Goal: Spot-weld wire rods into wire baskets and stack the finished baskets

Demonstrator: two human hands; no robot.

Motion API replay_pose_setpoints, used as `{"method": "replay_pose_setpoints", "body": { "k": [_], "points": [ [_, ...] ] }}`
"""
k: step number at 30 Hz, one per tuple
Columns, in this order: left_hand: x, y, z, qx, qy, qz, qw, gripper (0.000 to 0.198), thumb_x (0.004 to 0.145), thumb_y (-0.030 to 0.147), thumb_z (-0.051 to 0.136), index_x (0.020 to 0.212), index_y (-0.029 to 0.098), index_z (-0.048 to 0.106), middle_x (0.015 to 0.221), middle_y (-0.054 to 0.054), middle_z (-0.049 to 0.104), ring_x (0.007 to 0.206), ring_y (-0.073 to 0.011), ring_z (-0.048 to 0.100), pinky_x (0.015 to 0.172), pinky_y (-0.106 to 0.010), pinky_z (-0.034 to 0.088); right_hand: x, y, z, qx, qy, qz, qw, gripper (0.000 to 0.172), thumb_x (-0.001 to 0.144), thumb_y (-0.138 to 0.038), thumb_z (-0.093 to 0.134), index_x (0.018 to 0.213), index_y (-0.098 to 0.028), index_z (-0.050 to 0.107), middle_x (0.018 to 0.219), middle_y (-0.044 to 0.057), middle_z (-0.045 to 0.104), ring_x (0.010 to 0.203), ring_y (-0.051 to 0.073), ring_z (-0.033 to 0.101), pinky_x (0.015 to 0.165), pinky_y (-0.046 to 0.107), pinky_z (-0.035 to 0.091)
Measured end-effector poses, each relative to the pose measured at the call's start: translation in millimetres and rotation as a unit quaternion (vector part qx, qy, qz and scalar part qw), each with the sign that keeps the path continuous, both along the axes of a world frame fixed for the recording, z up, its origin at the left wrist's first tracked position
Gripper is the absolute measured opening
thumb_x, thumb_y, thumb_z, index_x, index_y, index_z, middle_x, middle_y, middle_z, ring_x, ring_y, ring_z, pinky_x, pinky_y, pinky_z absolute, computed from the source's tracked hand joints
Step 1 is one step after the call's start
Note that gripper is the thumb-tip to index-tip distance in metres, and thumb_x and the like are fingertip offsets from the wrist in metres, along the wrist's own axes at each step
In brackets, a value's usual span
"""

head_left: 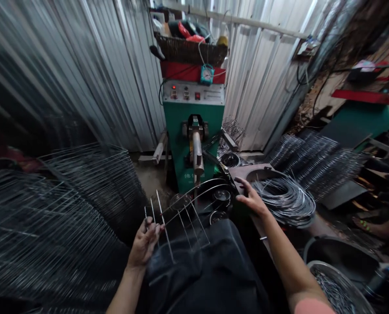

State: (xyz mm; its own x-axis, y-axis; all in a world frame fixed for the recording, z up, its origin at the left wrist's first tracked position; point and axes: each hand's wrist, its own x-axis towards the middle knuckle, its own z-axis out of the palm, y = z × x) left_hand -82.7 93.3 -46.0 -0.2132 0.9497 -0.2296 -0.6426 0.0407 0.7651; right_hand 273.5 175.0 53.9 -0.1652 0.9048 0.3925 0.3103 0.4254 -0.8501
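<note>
Pinched in my left hand [147, 240] is a wire rack [184, 209] made of curved wires crossed by several straight rods. It extends to the right over the dark apron [210, 261] on my lap, its far end close to the electrode arm [197, 152] of a green spot welding machine [175, 131]. I cannot tell whether the rack touches the electrode. My right hand [251, 198] hangs open, fingers apart, beside the left edge of a coil of wire rings [282, 196]; nothing shows in its fingers.
Stacked wire grids [66, 209] fill the left side. To the right stand piled wire coils [315, 161] and a tub of small metal pieces [335, 288]. A basket [191, 50] sits atop the machine. Another person's foot [374, 224] is at the far right.
</note>
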Motion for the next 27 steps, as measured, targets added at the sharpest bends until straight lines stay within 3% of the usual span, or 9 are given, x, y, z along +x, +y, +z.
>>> {"method": "replay_pose_setpoints", "body": {
  "k": [3,6,10,13,17,19,21,24,27],
  "points": [
    [-5,-7,-6.9,0.001,-0.008,0.015,1.0,0.05,0.047,0.035,0.08,0.09,0.025,0.056,0.062,0.007,0.056,0.069,-0.0124,0.061,0.093,-0.038,0.045,-6,1,13.8,0.026,-0.056,0.1,0.993,0.047,0.075,-0.043,0.059,0.116,-0.02,0.056,0.104,0.007,0.064,0.096,0.023,0.058,0.083,0.036,0.044],
    [-22,-7,-3.1,0.003,0.018,-0.013,1.0,0.049,0.051,0.036,0.077,0.096,0.025,0.06,0.071,0.004,0.062,0.081,-0.0181,0.063,0.099,-0.047,0.038,-27,-14,27.6,0.185,-0.119,0.082,0.972,0.032,0.084,-0.042,0.05,0.097,-0.016,0.062,0.082,0.006,0.067,0.074,0.017,0.062,0.068,0.029,0.046],
    [-46,-5,37.2,-0.043,0.174,-0.048,0.983,0.067,0.052,0.035,0.077,0.112,0.019,0.055,0.096,-0.008,0.066,0.105,-0.0281,0.056,0.104,-0.05,0.03,-66,-38,49.5,0.398,-0.203,0.035,0.894,0.028,0.089,-0.037,0.047,0.081,-0.014,0.06,0.065,0.004,0.063,0.056,0.012,0.056,0.056,0.023,0.041],
    [-40,-6,78.0,0.011,0.417,0.027,0.909,0.072,0.064,0.049,0.065,0.127,0.025,0.042,0.117,-0.007,0.059,0.118,-0.0276,0.046,0.105,-0.047,0.027,-95,-43,59.2,0.478,-0.273,0.01,0.834,0.034,0.092,-0.037,0.041,0.071,-0.015,0.057,0.054,0.0,0.058,0.049,0.01,0.051,0.05,0.023,0.035],
    [-3,-3,112.5,0.237,0.606,0.013,0.76,0.057,0.072,0.051,0.056,0.122,0.028,0.049,0.116,-0.004,0.061,0.111,-0.0245,0.053,0.102,-0.042,0.033,-115,-42,58.5,0.507,-0.359,0.007,0.784,0.043,0.093,-0.042,0.037,0.063,-0.016,0.055,0.05,-0.002,0.054,0.046,0.009,0.05,0.047,0.023,0.03],
    [13,4,121.2,0.316,0.631,-0.007,0.709,0.045,0.075,0.049,0.054,0.114,0.025,0.056,0.108,-0.004,0.064,0.1,-0.0216,0.059,0.096,-0.037,0.04,-115,-44,58.8,0.481,-0.386,-0.004,0.787,0.044,0.093,-0.045,0.036,0.066,-0.016,0.056,0.052,-0.002,0.055,0.048,0.008,0.051,0.047,0.023,0.028],
    [24,13,130.1,0.346,0.629,-0.017,0.695,0.039,0.079,0.047,0.049,0.107,0.023,0.06,0.104,-0.004,0.065,0.093,-0.0194,0.061,0.088,-0.032,0.045,-111,-46,64.9,0.437,-0.406,-0.019,0.802,0.043,0.092,-0.047,0.037,0.068,-0.017,0.057,0.055,-0.002,0.058,0.051,0.008,0.054,0.046,0.022,0.027],
    [31,27,151.1,0.319,0.606,-0.064,0.726,0.041,0.078,0.048,0.048,0.106,0.021,0.06,0.087,-0.003,0.065,0.073,-0.0155,0.06,0.066,-0.025,0.049,-101,-41,85.2,0.358,-0.416,-0.032,0.836,0.036,0.09,-0.046,0.043,0.077,-0.017,0.06,0.067,0.0,0.064,0.063,0.01,0.06,0.049,0.019,0.03],
    [34,40,176.3,0.254,0.574,-0.116,0.77,0.046,0.074,0.05,0.05,0.107,0.019,0.059,0.055,0.004,0.048,0.044,-0.0082,0.041,0.041,-0.019,0.036,-93,-25,104.1,0.284,-0.393,-0.015,0.875,0.025,0.089,-0.04,0.049,0.094,-0.018,0.06,0.087,0.001,0.067,0.08,0.013,0.062,0.061,0.018,0.037]
  ]
}}
